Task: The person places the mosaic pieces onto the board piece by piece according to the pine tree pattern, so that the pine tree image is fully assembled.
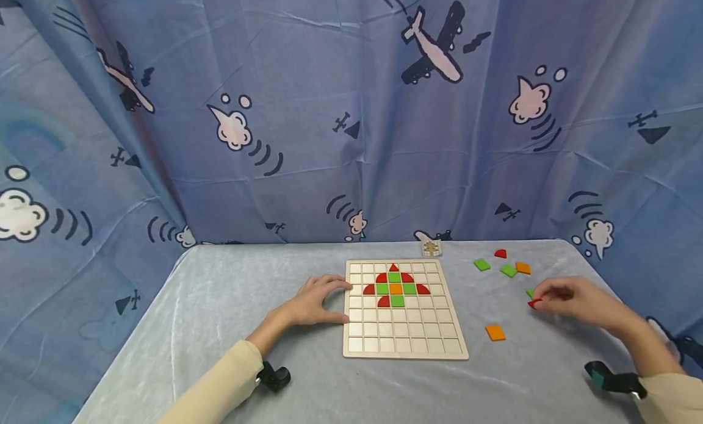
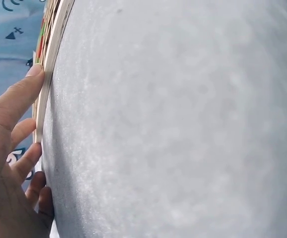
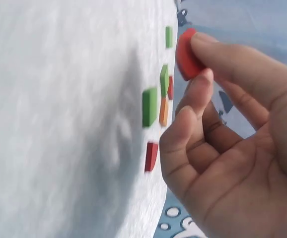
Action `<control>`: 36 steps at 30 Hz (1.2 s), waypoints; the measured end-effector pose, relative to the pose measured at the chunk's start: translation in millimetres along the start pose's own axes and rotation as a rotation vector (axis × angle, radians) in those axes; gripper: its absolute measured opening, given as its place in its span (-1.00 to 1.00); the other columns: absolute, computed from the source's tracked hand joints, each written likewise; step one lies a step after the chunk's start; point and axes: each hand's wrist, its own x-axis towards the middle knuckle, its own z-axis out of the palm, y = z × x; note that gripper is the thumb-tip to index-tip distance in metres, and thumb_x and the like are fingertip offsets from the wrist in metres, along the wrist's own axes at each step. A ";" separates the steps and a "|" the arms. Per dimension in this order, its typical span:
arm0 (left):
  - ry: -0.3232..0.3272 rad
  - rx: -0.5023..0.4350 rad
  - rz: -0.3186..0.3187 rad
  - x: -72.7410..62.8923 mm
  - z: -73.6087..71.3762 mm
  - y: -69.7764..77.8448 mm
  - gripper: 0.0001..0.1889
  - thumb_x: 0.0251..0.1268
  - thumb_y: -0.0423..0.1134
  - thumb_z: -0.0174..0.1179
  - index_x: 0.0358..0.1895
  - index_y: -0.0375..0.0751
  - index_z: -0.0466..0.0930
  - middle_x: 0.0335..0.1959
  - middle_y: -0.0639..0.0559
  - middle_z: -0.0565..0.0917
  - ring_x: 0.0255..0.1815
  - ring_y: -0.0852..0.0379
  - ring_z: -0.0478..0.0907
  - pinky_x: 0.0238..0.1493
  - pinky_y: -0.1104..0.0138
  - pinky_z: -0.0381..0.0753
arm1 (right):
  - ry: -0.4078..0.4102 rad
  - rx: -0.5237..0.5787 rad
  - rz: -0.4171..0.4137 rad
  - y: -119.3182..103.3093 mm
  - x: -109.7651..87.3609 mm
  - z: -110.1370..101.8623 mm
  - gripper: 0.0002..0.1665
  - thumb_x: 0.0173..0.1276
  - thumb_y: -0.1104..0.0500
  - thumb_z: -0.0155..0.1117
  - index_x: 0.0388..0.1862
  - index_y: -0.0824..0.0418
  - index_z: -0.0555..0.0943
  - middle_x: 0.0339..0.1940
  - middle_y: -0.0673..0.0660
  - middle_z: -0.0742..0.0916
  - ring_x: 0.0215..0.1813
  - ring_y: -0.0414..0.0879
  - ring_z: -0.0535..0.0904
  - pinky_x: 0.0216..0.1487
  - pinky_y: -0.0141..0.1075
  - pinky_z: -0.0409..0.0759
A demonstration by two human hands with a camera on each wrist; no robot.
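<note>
A wooden grid board lies on the table, with red, green and orange tiles making a pattern in its upper part. My left hand touches the board's left edge, its thumb and fingers spread along the rim. In the left wrist view the fingertips rest against the wooden side. Off to the right, my right hand pinches a red tile with a curved edge between thumb and index finger, raised above the table. Beneath that hand lie a green tile and another red tile.
Right of the board, loose tiles lie scattered: green tiles, an orange tile, a red tile and a nearer orange tile. A small patterned card sits behind the board. A blue printed curtain hangs behind the table.
</note>
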 end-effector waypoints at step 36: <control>0.016 -0.001 0.021 -1.3 0.3 2.7 -0.29 0.10 0.15 0.40 0.35 0.11 0.44 0.45 0.03 0.38 0.40 -0.16 0.24 0.36 -0.14 0.25 | -0.027 0.151 -0.108 -58.9 51.3 51.2 -0.59 0.30 0.09 0.40 0.01 0.31 0.58 -0.21 0.12 0.77 -0.23 -0.25 0.65 -0.22 -0.39 0.59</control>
